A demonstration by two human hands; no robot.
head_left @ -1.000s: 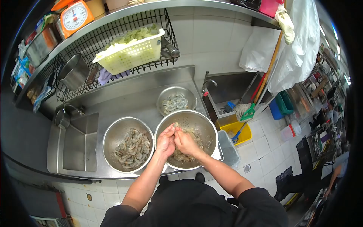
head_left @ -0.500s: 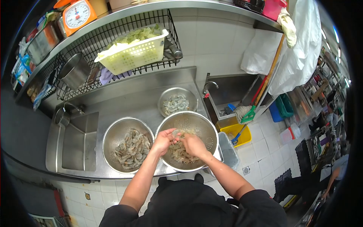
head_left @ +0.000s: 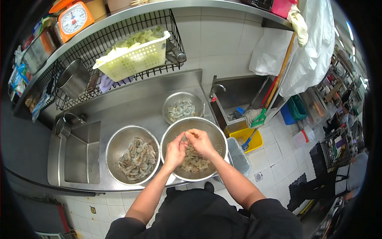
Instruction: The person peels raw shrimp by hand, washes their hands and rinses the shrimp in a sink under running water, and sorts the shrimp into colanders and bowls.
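My left hand (head_left: 175,152) is closed on a small greyish shrimp (head_left: 184,138), held up over a perforated steel bowl (head_left: 215,137). Bent over from the other side, my right hand (head_left: 200,142) pinches at the same shrimp, fingertips nearly meeting the left ones. Fingers cover most of it. Beneath both hands, a pile of brownish shrimp shells (head_left: 195,161) lies in that bowl. To the left, another steel bowl (head_left: 113,145) holds many unpeeled grey shrimp (head_left: 138,159). Behind, a smaller bowl (head_left: 167,104) contains pale peeled shrimp (head_left: 182,109).
A steel sink (head_left: 81,155) with a tap is at the left of the counter. Overhead, a wire rack (head_left: 147,22) carries a basket of cut greens (head_left: 133,59). Mops (head_left: 274,93), a yellow bucket (head_left: 254,141) and a grey bin (head_left: 238,157) stand right. Another person (head_left: 352,175) is far right.
My right hand has risen from lower in the bowl to meet the left fingertips at the shrimp. My left hand has turned, its back now more toward me. The camera view has shifted slightly.
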